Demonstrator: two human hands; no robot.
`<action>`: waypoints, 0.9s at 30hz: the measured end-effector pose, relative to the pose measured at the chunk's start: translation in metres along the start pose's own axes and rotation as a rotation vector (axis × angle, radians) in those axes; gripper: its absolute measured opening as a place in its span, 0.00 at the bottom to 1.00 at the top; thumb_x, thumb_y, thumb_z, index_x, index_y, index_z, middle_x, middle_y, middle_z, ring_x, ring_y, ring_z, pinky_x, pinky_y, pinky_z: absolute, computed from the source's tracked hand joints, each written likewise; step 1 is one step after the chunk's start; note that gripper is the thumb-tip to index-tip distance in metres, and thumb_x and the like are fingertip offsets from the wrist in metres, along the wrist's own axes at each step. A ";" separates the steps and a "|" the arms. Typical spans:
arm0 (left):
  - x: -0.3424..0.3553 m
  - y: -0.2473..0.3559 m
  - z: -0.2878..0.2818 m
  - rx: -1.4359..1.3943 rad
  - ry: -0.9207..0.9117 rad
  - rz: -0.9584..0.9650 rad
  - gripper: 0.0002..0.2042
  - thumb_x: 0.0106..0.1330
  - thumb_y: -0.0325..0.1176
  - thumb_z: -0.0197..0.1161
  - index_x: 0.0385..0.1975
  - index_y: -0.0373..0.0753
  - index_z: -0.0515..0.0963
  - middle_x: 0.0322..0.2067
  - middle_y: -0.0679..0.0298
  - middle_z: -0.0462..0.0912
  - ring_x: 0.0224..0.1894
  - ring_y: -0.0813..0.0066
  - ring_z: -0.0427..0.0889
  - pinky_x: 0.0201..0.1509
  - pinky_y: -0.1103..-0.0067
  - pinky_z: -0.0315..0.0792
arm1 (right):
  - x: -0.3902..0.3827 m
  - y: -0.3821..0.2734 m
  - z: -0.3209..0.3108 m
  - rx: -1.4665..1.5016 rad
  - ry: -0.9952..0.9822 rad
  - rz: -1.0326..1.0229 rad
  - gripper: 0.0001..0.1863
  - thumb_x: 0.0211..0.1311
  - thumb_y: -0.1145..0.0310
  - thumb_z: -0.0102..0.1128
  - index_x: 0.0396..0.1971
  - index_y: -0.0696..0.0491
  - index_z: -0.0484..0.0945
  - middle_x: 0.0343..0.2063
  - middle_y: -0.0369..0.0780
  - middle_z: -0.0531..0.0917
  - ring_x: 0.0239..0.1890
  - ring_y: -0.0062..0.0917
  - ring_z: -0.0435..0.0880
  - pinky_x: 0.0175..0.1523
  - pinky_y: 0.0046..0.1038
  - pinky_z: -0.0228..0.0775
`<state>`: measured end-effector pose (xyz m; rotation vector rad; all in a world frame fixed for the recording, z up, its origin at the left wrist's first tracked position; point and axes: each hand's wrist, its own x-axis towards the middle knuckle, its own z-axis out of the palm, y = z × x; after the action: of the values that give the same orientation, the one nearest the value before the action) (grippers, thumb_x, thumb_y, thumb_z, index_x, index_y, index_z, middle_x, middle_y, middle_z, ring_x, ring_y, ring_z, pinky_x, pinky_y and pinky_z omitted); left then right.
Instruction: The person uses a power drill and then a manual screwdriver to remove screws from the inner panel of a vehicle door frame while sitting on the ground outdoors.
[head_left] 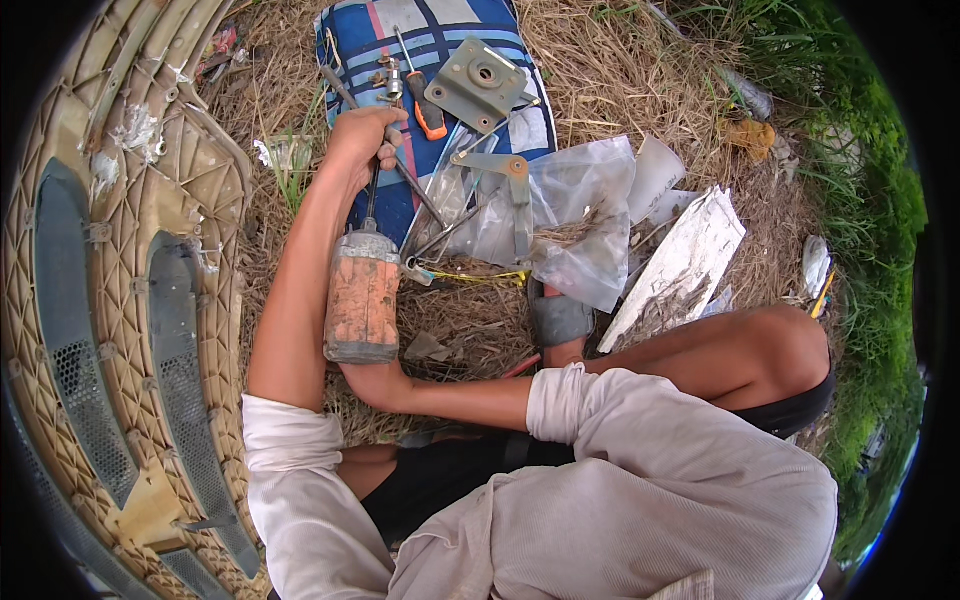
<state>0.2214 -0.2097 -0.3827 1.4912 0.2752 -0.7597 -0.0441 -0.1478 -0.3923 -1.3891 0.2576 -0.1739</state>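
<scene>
My left hand (362, 140) is closed round a thin dark rod (373, 195) that rises from the top of a worn orange and grey cylinder (363, 300). A long grey metal bar (420, 190) passes beside that hand; whether the fingers also hold it, I cannot tell. The cylinder stands over my right wrist (372, 385), and my right hand and its fingers are hidden behind it. Just beyond my left hand, a small metal fitting (393, 80) and an orange-handled screwdriver (427, 105) lie on a blue checked cushion (345, 30).
A grey mounting plate (475, 80) rests on the cushion, with an angled metal bracket (518, 190) nearer me. Clear plastic bags (590, 200) and a dirty white board (680, 265) lie to the right. A ribbed tan plastic panel (120, 200) stands along the left, over dry grass (590, 60).
</scene>
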 end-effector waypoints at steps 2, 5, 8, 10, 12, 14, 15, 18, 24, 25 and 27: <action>-0.001 0.001 -0.003 0.071 -0.034 0.028 0.10 0.73 0.30 0.57 0.47 0.33 0.80 0.19 0.68 0.73 0.14 0.82 0.62 0.16 0.80 0.58 | -0.001 0.008 0.004 -0.061 0.021 -0.107 0.24 0.61 0.79 0.63 0.58 0.58 0.71 0.52 0.43 0.80 0.55 0.30 0.79 0.62 0.33 0.70; -0.007 0.002 -0.005 0.022 -0.069 0.037 0.11 0.73 0.31 0.58 0.49 0.33 0.79 0.19 0.68 0.73 0.14 0.83 0.62 0.16 0.81 0.58 | -0.003 0.011 0.003 -0.082 -0.010 -0.083 0.24 0.61 0.80 0.64 0.58 0.58 0.72 0.53 0.43 0.80 0.55 0.30 0.79 0.63 0.33 0.70; -0.016 0.008 0.001 0.050 -0.088 0.065 0.15 0.74 0.31 0.57 0.57 0.33 0.74 0.20 0.66 0.74 0.15 0.83 0.62 0.16 0.80 0.57 | -0.004 0.008 0.002 -0.093 -0.037 -0.070 0.24 0.60 0.80 0.64 0.58 0.58 0.72 0.53 0.43 0.80 0.56 0.30 0.79 0.63 0.33 0.70; -0.023 0.011 -0.001 0.064 -0.088 0.079 0.16 0.75 0.31 0.55 0.58 0.31 0.71 0.21 0.65 0.74 0.15 0.82 0.63 0.17 0.80 0.58 | -0.007 0.008 0.001 -0.098 -0.040 -0.098 0.24 0.60 0.81 0.63 0.57 0.59 0.72 0.52 0.43 0.80 0.56 0.29 0.79 0.63 0.33 0.70; -0.040 0.018 -0.016 -0.073 -0.034 0.057 0.16 0.76 0.32 0.52 0.58 0.28 0.68 0.22 0.63 0.75 0.15 0.81 0.64 0.18 0.78 0.61 | -0.004 0.006 0.001 -0.107 -0.055 -0.196 0.26 0.59 0.77 0.66 0.58 0.58 0.72 0.51 0.45 0.80 0.54 0.34 0.80 0.62 0.36 0.70; -0.068 0.020 -0.054 -0.042 0.110 0.165 0.14 0.78 0.32 0.46 0.50 0.26 0.72 0.23 0.61 0.76 0.16 0.79 0.66 0.20 0.76 0.63 | -0.004 0.008 0.002 -0.039 -0.144 -0.119 0.29 0.57 0.73 0.68 0.60 0.57 0.71 0.51 0.48 0.81 0.53 0.40 0.80 0.62 0.39 0.69; -0.086 0.018 -0.090 -0.038 0.181 0.216 0.14 0.79 0.31 0.45 0.49 0.26 0.73 0.24 0.61 0.76 0.16 0.79 0.67 0.20 0.77 0.63 | -0.007 0.007 0.009 0.048 -0.243 -0.002 0.32 0.54 0.71 0.71 0.61 0.57 0.71 0.50 0.50 0.82 0.52 0.44 0.80 0.62 0.41 0.69; -0.131 -0.007 -0.160 -0.238 0.390 0.242 0.15 0.79 0.32 0.44 0.47 0.26 0.74 0.23 0.62 0.75 0.18 0.76 0.68 0.23 0.75 0.65 | -0.009 0.007 0.025 0.055 -0.417 0.048 0.38 0.50 0.68 0.73 0.64 0.56 0.70 0.50 0.54 0.82 0.52 0.52 0.78 0.62 0.45 0.66; -0.169 -0.080 -0.257 -0.591 0.733 0.339 0.16 0.82 0.38 0.43 0.41 0.31 0.73 0.22 0.63 0.72 0.20 0.69 0.72 0.25 0.69 0.71 | 0.016 -0.004 0.065 -0.083 -0.636 -0.005 0.26 0.53 0.68 0.72 0.53 0.60 0.78 0.44 0.48 0.88 0.50 0.37 0.88 0.55 0.34 0.77; -0.173 -0.090 -0.263 -0.611 0.730 0.329 0.16 0.82 0.38 0.44 0.40 0.31 0.73 0.23 0.62 0.73 0.21 0.69 0.73 0.25 0.69 0.72 | 0.013 0.001 0.073 -0.121 -0.651 -0.007 0.26 0.53 0.68 0.72 0.53 0.60 0.78 0.44 0.48 0.88 0.50 0.37 0.88 0.55 0.34 0.77; -0.168 -0.100 -0.255 -0.685 0.702 0.357 0.16 0.82 0.38 0.44 0.39 0.31 0.74 0.23 0.61 0.75 0.21 0.68 0.74 0.25 0.69 0.72 | 0.005 0.017 0.080 -0.126 -0.548 -0.093 0.22 0.55 0.68 0.71 0.49 0.61 0.79 0.39 0.46 0.88 0.43 0.34 0.88 0.49 0.33 0.78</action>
<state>0.1076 0.0910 -0.3860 1.0454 0.6952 0.1766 -0.0175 -0.0703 -0.3963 -1.5189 -0.2563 0.1512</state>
